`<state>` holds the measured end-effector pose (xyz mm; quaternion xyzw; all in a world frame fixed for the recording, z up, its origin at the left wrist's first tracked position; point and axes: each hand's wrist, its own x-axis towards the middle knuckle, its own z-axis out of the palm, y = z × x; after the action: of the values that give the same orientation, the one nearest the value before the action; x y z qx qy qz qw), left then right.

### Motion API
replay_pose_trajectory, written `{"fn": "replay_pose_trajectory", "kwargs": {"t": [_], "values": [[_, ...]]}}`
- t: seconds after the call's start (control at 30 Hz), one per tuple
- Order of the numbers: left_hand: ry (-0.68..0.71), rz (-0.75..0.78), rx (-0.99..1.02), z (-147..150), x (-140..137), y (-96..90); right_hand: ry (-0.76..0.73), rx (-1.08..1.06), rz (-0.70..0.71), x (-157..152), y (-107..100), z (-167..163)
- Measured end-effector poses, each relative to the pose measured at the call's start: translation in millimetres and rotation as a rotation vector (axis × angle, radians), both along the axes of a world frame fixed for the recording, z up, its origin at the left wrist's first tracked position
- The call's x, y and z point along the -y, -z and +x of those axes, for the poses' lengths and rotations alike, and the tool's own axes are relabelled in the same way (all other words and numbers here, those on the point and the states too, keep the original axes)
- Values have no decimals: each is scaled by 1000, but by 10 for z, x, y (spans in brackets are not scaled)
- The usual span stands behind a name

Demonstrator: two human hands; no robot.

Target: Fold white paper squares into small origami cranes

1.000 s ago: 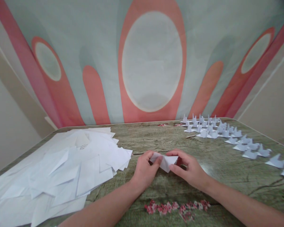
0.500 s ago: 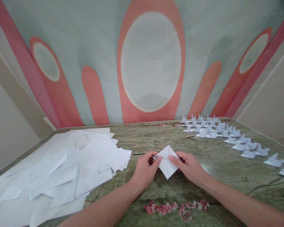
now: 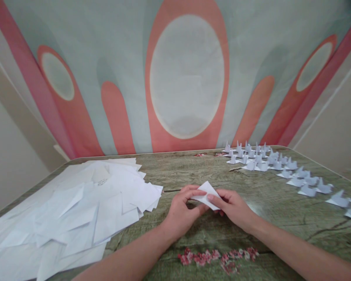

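Observation:
A small folded piece of white paper (image 3: 207,191) is held just above the table, between my two hands. My left hand (image 3: 183,208) is closed on its left side, with the index finger lying across the paper and the thumb at its lower edge. On the right side, my right hand (image 3: 232,205) pinches the paper, thumb on top and the other fingers behind or beneath. The lower corner of the paper is bent up out of sight, partly hidden by the left fingers.
Loose white paper sheets (image 3: 76,210) lie in a wide overlapping pile on the left of the wood-patterned table (image 3: 169,171). Several white folded paper birds (image 3: 307,190) stand in rows along the right side. A pink flower print (image 3: 204,257) marks the near edge. A patterned wall (image 3: 123,47) rises behind.
The paper was a flat open diamond; its lower part is now folded, so it looks shorter. My left index finger and thumb have shifted right across it. My right hand stays nearly in place.

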<state>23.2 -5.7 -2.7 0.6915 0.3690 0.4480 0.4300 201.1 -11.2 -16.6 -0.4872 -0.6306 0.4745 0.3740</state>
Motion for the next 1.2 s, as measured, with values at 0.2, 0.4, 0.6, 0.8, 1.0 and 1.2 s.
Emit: {"fn": "replay_pose_trajectory", "kwargs": {"t": [0.2,0.4,0.6,0.8,1.0,1.2], "values": [[-75,-202,27,-19,-53,15,31,-56,63,54,-132,-25],[-82,-320,87,-5,-76,87,56,82,118,50,-83,-39],[-69,-364,342,38,-87,63,84,52,56,25,-32,-34],[-48,-414,412,51,-81,28,152,-59,-13,12,10,-37],[-49,-433,396,29,-84,22,61,-2,5,59,24,-101],[-57,-406,381,28,-90,46,63,-36,40,92,-78,-104]]}}
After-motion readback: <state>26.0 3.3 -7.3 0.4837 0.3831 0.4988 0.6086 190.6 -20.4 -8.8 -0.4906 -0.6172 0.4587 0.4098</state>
